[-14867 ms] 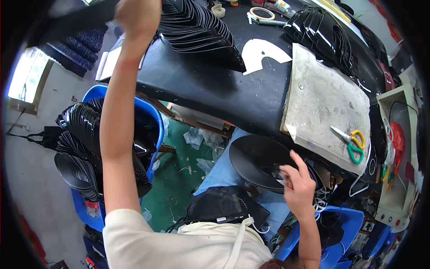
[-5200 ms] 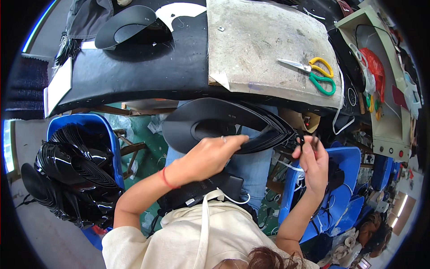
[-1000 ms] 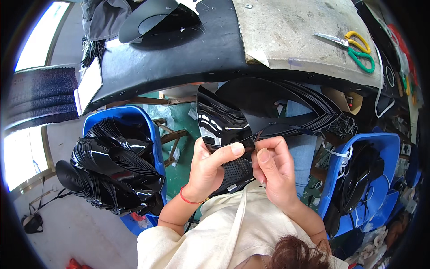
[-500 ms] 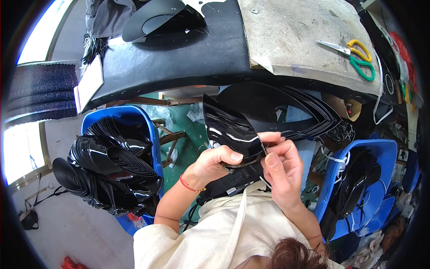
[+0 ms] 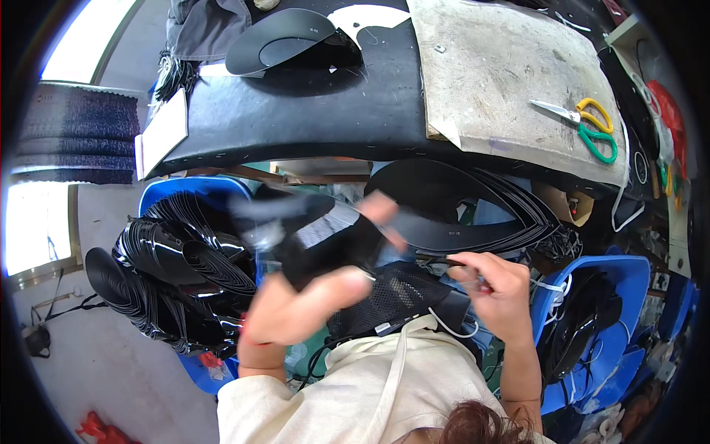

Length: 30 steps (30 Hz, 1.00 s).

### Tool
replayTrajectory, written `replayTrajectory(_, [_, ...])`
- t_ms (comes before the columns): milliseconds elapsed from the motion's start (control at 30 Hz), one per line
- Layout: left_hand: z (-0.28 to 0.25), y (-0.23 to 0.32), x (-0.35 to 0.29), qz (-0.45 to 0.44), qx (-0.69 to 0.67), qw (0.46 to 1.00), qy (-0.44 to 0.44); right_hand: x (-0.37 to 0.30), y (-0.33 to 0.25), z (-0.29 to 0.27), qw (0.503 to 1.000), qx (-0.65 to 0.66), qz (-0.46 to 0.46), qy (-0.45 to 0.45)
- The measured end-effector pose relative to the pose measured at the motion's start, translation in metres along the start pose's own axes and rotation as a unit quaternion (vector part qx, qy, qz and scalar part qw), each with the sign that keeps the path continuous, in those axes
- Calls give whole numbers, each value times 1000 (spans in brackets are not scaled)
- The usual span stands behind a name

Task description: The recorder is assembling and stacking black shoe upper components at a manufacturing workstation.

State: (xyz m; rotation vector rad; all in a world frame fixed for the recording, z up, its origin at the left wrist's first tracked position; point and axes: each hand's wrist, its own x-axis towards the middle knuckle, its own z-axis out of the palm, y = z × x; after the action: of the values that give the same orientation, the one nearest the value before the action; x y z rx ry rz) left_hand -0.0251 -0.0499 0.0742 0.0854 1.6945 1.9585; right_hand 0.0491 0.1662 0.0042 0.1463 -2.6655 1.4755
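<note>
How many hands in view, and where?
2. The left hand, blurred, grips a black piece left of the black mesh bag; the right hand, fingers curled, is right of that bag. No other hand shows.

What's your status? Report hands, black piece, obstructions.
Left hand gripping black piece, blurred. Right hand curled, contents unclear. Black stack close beyond hands; scissors aside on grey board.

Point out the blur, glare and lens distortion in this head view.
Head view: the left hand and the black piece it holds are smeared by motion blur; head view: the window is washed out white; head view: the front edge of the black table bows with the fisheye; head view: the scissors look fairly crisp.
</note>
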Motion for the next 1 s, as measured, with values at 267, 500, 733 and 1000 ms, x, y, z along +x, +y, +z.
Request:
replayTrajectory(267, [-95, 62, 223, 188, 624, 702, 288, -15, -5, -44, 988, 41, 85, 123])
replayTrajectory(500, [-47, 7, 255, 545, 540, 525, 369, -64, 27, -99, 926, 72, 178, 327])
replayTrajectory(733, [56, -137, 112, 363, 516, 745, -217, -62, 23, -119, 920, 186, 76, 336])
replayTrajectory(1000, [42, -131, 116, 46, 307, 889, -336, -59, 26, -107, 930, 203, 136, 274])
